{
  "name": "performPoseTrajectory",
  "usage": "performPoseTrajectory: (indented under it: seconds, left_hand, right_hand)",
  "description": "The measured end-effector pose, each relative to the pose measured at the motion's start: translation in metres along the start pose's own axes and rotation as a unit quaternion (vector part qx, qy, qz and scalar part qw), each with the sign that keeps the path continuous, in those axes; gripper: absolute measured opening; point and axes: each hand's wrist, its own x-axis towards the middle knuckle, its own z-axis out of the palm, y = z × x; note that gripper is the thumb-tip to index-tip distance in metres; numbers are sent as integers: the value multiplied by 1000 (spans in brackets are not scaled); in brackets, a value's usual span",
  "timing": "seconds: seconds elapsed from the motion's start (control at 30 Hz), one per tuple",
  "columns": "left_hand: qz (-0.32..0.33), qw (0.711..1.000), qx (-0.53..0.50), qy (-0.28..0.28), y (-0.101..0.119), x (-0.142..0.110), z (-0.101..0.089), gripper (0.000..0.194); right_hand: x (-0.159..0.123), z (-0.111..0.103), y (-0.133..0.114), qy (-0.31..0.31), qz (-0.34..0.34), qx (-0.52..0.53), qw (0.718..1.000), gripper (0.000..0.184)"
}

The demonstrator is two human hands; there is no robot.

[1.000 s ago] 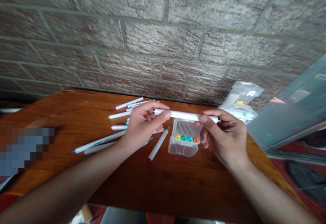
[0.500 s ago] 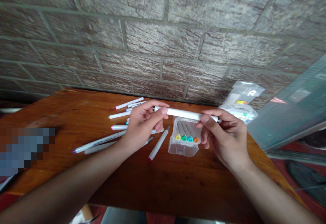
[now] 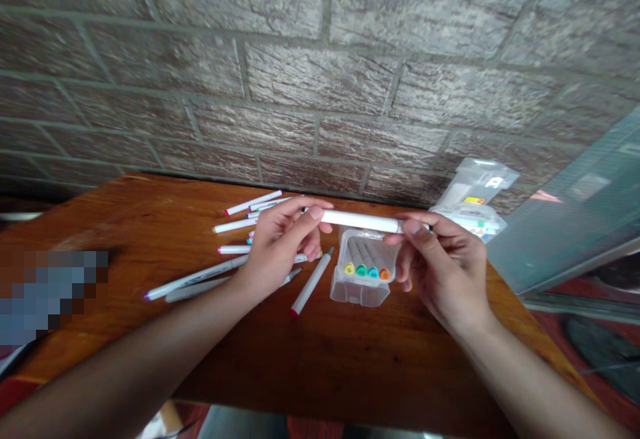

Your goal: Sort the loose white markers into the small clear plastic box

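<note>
A white marker [image 3: 361, 220] with black ends is held level above the table between both hands. My left hand [image 3: 283, 239] pinches its left end between thumb and fingers. On its right end, the thumb and fingers of my right hand [image 3: 445, 259] are closed. Just below the marker stands a clear plastic case [image 3: 360, 294], holding several markers with yellow, green, blue and orange ends. An uncapped marker with a red end [image 3: 311, 286] lies left of the case. Several more white markers [image 3: 200, 278] lie around and partly behind my left hand.
The wooden table [image 3: 310, 359] meets a grey brick wall [image 3: 320, 79] at the back. A second clear case [image 3: 473, 192] with its lid up stands at the back right. Beyond the table's right edge is a glass panel [image 3: 575, 206].
My left thumb has slid slightly left along the marker. My right thumb and fingers have shifted a little to the right, toward its end. The things on the table have stayed put.
</note>
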Motion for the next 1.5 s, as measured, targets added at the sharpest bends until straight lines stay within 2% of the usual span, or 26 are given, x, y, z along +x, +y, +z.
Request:
performPoseTrajectory:
  seconds: [0.47, 0.73, 1.5]
  left_hand:
    - [14, 1000, -26, 6, 1, 1, 0, 16]
    - [17, 999, -43, 11, 0, 2, 0, 18]
    - [1, 998, -63, 22, 4, 2, 1, 23]
  right_hand:
    - [2, 0, 0, -7, -4, 28, 1000, 18]
    - [2, -3, 2, -2, -32, 30, 999, 15]
    - [3, 0, 0, 2, -13, 53, 998, 18]
